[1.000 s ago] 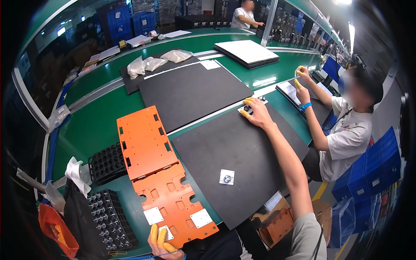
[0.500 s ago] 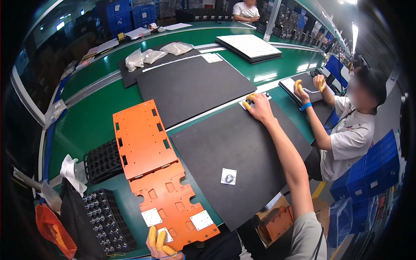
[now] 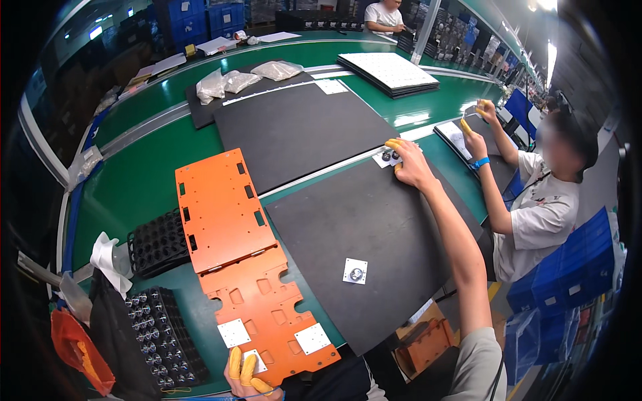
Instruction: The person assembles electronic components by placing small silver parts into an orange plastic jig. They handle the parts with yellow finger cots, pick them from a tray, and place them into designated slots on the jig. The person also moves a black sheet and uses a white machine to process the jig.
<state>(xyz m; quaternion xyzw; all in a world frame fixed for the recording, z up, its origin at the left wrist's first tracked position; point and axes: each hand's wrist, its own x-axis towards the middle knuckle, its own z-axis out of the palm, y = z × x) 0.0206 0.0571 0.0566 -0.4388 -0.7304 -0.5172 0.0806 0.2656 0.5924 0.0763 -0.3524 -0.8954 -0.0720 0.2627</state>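
My left hand (image 3: pixel 251 379), in yellow finger covers, is bent over the near left corner of a flat orange panel (image 3: pixel 251 287). Its fingers press on a white square plate (image 3: pixel 259 361) and partly hide it. My right hand (image 3: pixel 413 166) reaches to the far edge of a black board (image 3: pixel 354 220), fingers and thumb curved around a white plate with round dark parts (image 3: pixel 386 158); the exact grip is partly hidden. Nearer on the board lies another white square plate (image 3: pixel 355 271) with one round metal part. Two further white plates lie on the orange panel.
Black trays of round metal parts (image 3: pixel 160 341) stand at the left. Beyond lie a second black board (image 3: pixel 301 127), plastic bags (image 3: pixel 241 81) and a stack of white-topped boards (image 3: pixel 391 72). At right, a co-worker (image 3: pixel 542 194) handles a small bent piece; blue crates (image 3: pixel 568 260) are near.
My right hand has shifted rightward along the board's far edge, uncovering more of the round parts. My left hand stays put. The co-worker's hands have risen, and the view has shifted slightly.
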